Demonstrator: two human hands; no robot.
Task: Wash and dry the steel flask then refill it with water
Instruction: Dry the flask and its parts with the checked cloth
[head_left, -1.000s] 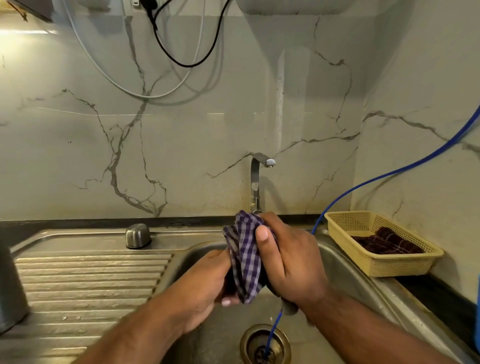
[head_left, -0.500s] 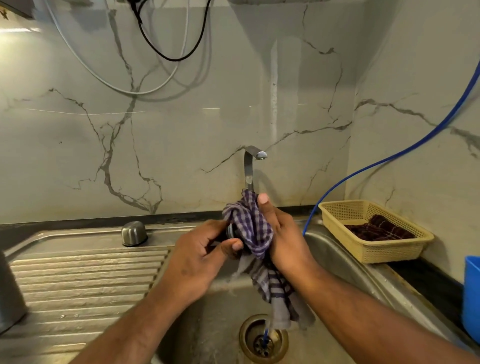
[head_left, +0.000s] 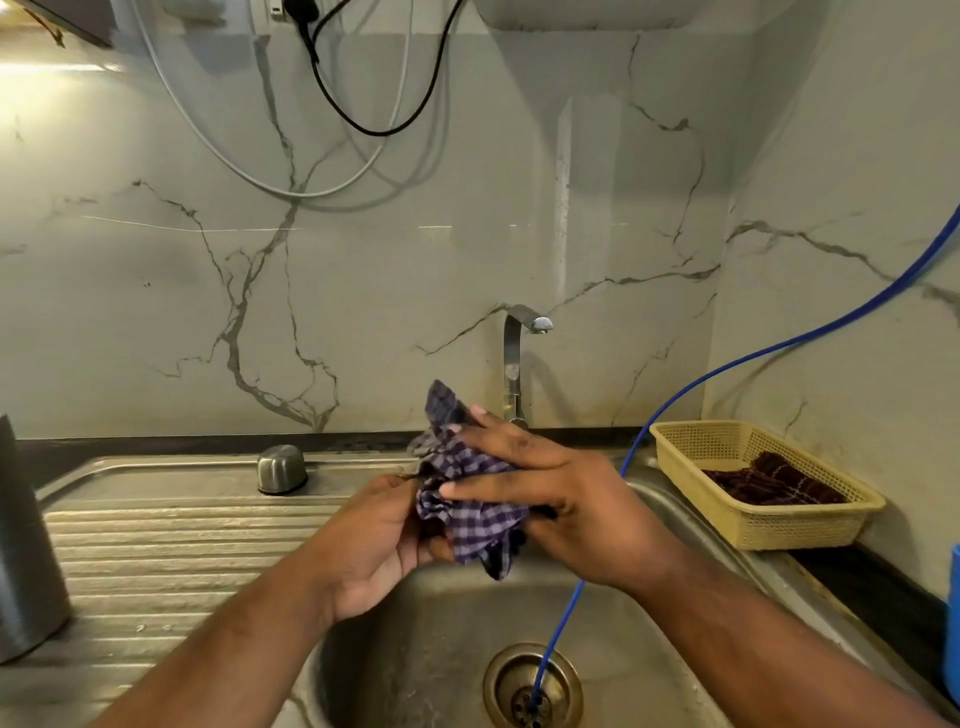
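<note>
Both hands hold a bunched blue-and-white checked cloth above the sink basin. My left hand grips the cloth from below and from the left, with curled fingers. From the right, my right hand clasps it, fingers stretched across the top. Whatever is wrapped inside the cloth is hidden. A tall grey steel flask body stands at the far left edge on the drainboard. A small steel cap sits upside down at the back of the drainboard.
A steel tap rises behind the hands, with no water running. A blue hose runs from the right wall down into the drain. A yellow basket holding a dark cloth sits on the right. A blue container is at the right edge.
The cloth's hanging tail has been gathered up into a tighter bunch between the hands. My right hand's fingers have spread flatter over the top, and the left hand has moved under the cloth.
</note>
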